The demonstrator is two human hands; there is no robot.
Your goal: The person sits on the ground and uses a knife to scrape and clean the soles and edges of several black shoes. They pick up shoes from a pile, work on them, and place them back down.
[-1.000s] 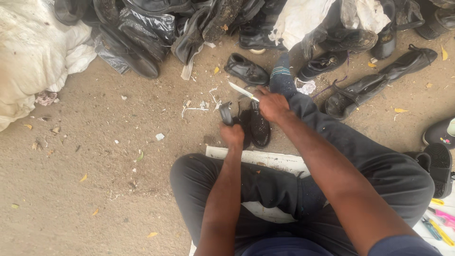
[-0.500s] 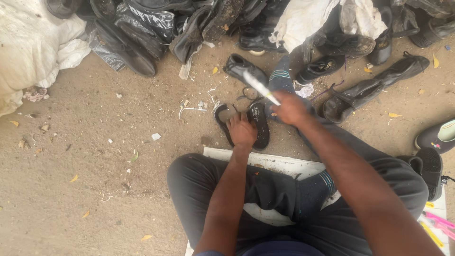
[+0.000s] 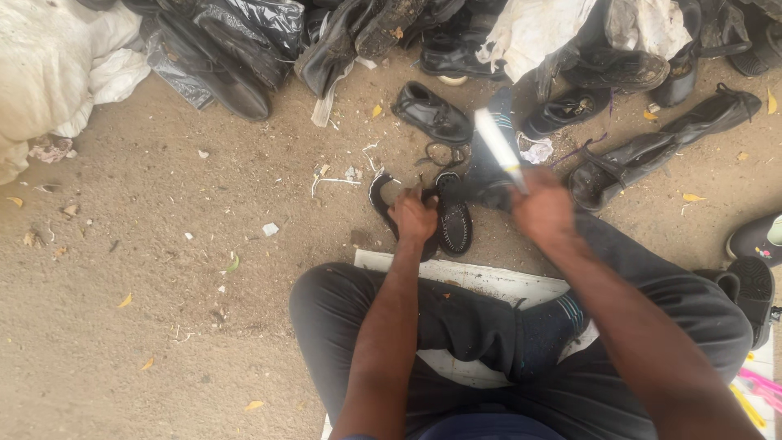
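I sit cross-legged on a white board [image 3: 489,281] laid on sandy ground. My left hand [image 3: 414,217] grips a black shoe upper [image 3: 381,195] whose loose black sole [image 3: 454,222] lies opened beside it. My right hand [image 3: 544,213] is closed around a white stick-like tool [image 3: 498,147], blurred, raised and pointing away from me above the shoe. My socked foot [image 3: 489,163] stretches out just behind the shoe.
Several black shoes and boots [image 3: 661,155] lie scattered ahead and to the right. Black bags [image 3: 220,49] and a white sack [image 3: 57,73] are piled at the back left. Another dark shoe [image 3: 753,285] sits at my right knee. Bare sand with leaves spreads to the left.
The shoe has been pulled open, sole and upper apart. My right hand has lifted to the right and the white tool now points up and away.
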